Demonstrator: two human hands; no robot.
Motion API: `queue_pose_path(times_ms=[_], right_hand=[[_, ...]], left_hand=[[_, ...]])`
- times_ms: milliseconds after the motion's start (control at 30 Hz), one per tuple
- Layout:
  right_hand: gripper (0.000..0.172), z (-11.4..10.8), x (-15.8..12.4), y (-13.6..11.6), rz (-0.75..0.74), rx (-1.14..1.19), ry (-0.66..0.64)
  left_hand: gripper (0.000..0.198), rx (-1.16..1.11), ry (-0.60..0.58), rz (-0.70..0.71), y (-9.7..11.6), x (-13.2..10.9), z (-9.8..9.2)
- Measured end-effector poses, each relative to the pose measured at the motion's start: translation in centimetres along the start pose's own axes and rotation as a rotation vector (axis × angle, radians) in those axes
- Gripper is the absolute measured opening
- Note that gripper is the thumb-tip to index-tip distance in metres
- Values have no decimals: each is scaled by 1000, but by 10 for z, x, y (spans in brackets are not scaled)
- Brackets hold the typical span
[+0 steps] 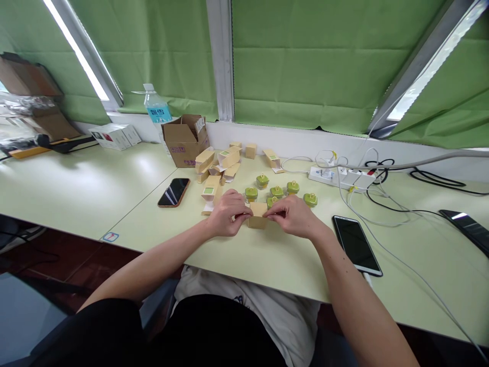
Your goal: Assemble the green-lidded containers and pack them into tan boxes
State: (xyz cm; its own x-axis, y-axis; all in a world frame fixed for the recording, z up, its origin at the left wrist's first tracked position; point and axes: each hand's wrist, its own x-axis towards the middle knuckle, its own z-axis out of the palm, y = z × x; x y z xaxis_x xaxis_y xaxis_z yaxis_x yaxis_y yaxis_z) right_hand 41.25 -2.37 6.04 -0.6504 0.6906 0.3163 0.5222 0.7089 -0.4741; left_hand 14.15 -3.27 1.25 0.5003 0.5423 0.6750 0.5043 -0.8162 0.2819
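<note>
Both sides of a small box (257,218) are pinched, the left hand (228,214) at one and the right hand (293,216) at the other. It is near the front edge of the bench (263,262), just before some green-lidded jars (276,191).

six green-lidded jars (292,187), one bottle (158,109)
</note>
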Motion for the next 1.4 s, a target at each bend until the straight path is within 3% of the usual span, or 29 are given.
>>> queue_pose_path(times_ms=[133, 300, 433, 500, 667, 833, 967, 1100, 1233, 1400], right_hand=[[33, 1, 0, -1, 18, -8, -12], [25, -3, 0, -3, -6, -38, 126], [22, -6, -1, -3, 16, -159, 217], [20, -6, -2, -2, 36, -238, 241], [18, -7, -2, 2, 83, -352, 270], [19, -10, -2, 5, 107, -377, 388], [22, -14, -2, 3, 111, -352, 529], [22, -11, -1, 1, 122, -350, 544], [23, -5, 0, -1, 120, -387, 458], [24, 1, -2, -3, 81, -425, 387]], left_hand=[[18, -12, -17, 11, -1, -1, -1], [22, 17, 25, -54, 8, 5, -9], [70, 125, -76, -154, 18, 12, -12], [81, 156, -167, -197, 20, 15, -10], [44, 117, -295, -238, 18, 20, -9], [42, 84, -239, -244, 12, 39, -32], [42, 184, -117, -311, -14, 90, -57], [44, 379, -146, -390, -62, 159, -58], [54, 537, -337, -533, -106, 208, -29], [65, 600, -447, -648, -139, 237, 21]])
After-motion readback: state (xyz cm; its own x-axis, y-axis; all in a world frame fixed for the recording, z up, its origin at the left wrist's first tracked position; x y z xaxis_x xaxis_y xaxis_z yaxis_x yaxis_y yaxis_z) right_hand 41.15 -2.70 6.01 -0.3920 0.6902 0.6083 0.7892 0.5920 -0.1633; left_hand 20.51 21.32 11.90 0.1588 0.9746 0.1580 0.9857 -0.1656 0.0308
